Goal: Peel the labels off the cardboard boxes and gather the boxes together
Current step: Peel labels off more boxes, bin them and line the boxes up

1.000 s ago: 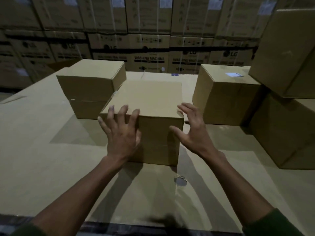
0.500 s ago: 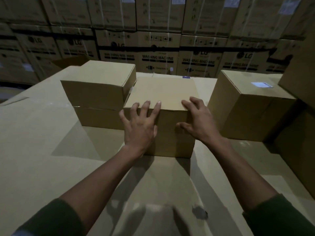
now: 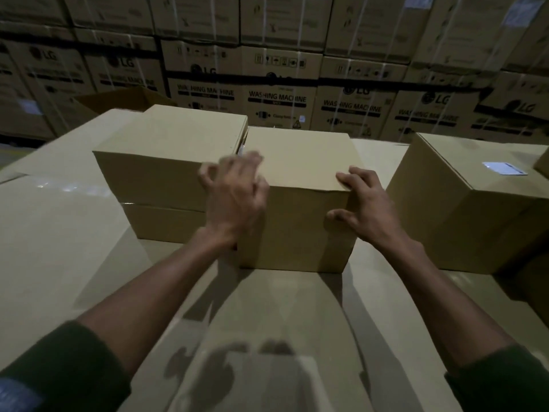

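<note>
A plain cardboard box (image 3: 300, 162) stands in the middle of the cardboard-covered surface (image 3: 59, 233), its left side against a stack of two boxes, upper (image 3: 169, 144) and lower (image 3: 166, 223). My left hand (image 3: 234, 197) is blurred at the middle box's near left corner, with its fingers bent loosely over the top edge. My right hand (image 3: 367, 203) presses the near right corner, fingers flat on the top and thumb on the front face. To the right, apart from the others, stands a box (image 3: 463, 221) with a white label (image 3: 505, 168) on its top.
A wall of stacked washing-machine cartons (image 3: 276, 96) closes the far side. An open carton flap (image 3: 118, 99) shows behind the stack. Part of another box (image 3: 542, 162) pokes in at the right edge. Bare cardboard surface lies in front and to the left.
The middle box has slid away from me and up against the left stack. Both hands went with it, and my left hand shifted to the box's left corner.
</note>
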